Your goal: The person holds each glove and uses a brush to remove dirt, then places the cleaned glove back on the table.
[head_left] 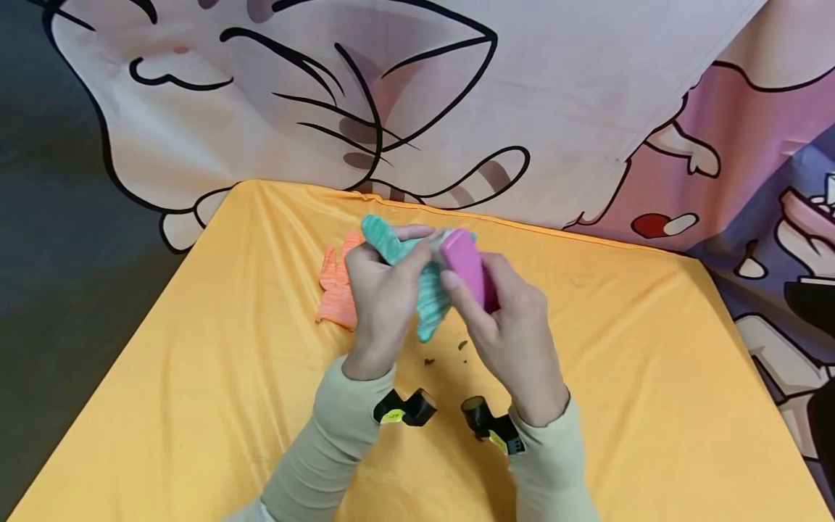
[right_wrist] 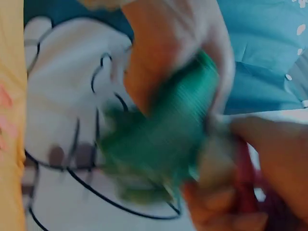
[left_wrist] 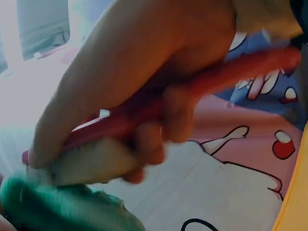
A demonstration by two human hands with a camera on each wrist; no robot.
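My left hand (head_left: 383,301) grips a green striped knit glove (head_left: 433,293), held up above the table. My right hand (head_left: 522,337) grips a pink brush (head_left: 464,264) by its long body. In the left wrist view the brush (left_wrist: 245,72) has pale bristles (left_wrist: 96,161) that meet the green glove (left_wrist: 62,207). The right wrist view shows the glove (right_wrist: 163,130) blurred, its fingers spread away from the left hand (right_wrist: 168,43). An orange knit glove (head_left: 335,290) lies flat on the table, partly behind my left hand.
A yellow cloth (head_left: 626,377) covers the table. Small dark bits (head_left: 429,361) lie on it below the hands. Behind the table's far edge hangs a printed cartoon cat sheet (head_left: 554,87). Dark floor (head_left: 59,304) shows at the left.
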